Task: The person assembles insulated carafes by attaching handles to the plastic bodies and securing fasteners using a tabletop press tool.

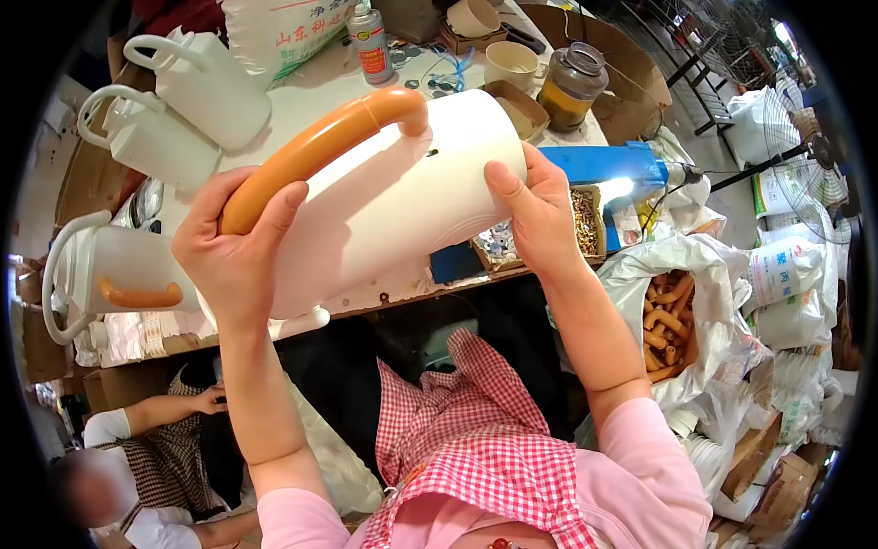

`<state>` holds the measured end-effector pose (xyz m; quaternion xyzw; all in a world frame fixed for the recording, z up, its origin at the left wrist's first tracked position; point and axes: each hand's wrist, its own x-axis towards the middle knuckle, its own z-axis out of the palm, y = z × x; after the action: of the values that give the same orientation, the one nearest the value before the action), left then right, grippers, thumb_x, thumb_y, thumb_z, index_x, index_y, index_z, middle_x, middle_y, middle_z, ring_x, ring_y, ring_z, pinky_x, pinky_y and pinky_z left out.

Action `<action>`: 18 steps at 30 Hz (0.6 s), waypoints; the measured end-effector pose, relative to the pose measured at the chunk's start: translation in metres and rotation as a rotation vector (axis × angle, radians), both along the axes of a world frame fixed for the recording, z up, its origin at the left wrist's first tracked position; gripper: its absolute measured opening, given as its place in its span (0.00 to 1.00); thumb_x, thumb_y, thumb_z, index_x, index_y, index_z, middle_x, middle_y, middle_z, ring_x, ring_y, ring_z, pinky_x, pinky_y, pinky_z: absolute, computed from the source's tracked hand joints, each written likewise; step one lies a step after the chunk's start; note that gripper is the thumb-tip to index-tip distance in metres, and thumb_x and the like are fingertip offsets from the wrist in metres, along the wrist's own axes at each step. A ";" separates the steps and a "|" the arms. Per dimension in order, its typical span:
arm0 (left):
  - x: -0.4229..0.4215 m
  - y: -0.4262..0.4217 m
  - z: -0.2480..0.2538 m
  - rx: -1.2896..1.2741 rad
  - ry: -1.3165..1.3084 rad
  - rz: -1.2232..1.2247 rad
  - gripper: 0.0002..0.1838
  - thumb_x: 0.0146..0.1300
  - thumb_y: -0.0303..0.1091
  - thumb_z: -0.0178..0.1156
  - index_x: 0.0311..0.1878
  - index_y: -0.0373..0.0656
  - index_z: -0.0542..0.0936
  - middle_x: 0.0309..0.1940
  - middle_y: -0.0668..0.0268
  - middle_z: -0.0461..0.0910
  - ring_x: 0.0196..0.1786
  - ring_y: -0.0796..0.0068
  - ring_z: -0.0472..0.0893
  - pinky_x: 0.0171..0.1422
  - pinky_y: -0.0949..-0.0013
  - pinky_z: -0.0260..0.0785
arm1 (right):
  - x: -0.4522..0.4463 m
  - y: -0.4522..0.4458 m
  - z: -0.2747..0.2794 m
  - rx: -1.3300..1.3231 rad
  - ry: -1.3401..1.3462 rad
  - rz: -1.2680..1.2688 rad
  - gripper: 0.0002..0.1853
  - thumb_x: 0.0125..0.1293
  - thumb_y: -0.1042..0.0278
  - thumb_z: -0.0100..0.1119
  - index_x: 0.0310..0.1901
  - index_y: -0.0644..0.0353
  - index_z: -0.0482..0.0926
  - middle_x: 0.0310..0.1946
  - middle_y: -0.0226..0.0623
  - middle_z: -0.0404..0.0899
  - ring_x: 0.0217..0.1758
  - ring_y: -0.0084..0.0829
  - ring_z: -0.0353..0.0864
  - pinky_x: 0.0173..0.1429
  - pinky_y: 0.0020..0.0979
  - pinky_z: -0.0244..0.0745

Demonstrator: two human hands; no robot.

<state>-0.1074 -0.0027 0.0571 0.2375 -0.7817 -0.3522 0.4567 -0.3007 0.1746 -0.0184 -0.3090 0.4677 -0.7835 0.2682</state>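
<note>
A white plastic watering can (pixel 393 206) lies tilted across my view, held up over the front of the workbench. My left hand (pixel 229 252) is closed around the end of its orange handle (pixel 315 146), with the thumb along the handle's side. At the can's other end, my right hand (pixel 540 206) grips the rounded edge, thumb on the near face and fingers behind. A small dark hole (pixel 433 153) shows in the white wall near the handle's upper end. Part of the can's far side is hidden.
More white cans (pixel 201 87) stand at the left of the bench (pixel 306 96). A spray can (pixel 369 46), a jar (pixel 573 84) and a lit blue device (pixel 608 169) are behind. At right, a bag (pixel 631 284) holds orange handles (pixel 666 320). Another person (pixel 165 457) sits lower left.
</note>
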 end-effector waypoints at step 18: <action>-0.020 -0.021 -0.014 0.217 -0.179 -0.003 0.16 0.59 0.39 0.75 0.38 0.34 0.85 0.27 0.73 0.78 0.31 0.85 0.72 0.35 0.78 0.64 | -0.017 0.004 0.003 0.232 0.139 0.035 0.22 0.76 0.55 0.58 0.57 0.68 0.76 0.44 0.35 0.84 0.47 0.21 0.80 0.53 0.28 0.76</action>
<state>-0.1277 -0.0236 0.0431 0.3150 -0.7769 -0.4128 0.3561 -0.3175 0.1788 -0.0149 -0.3373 0.5673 -0.6960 0.2828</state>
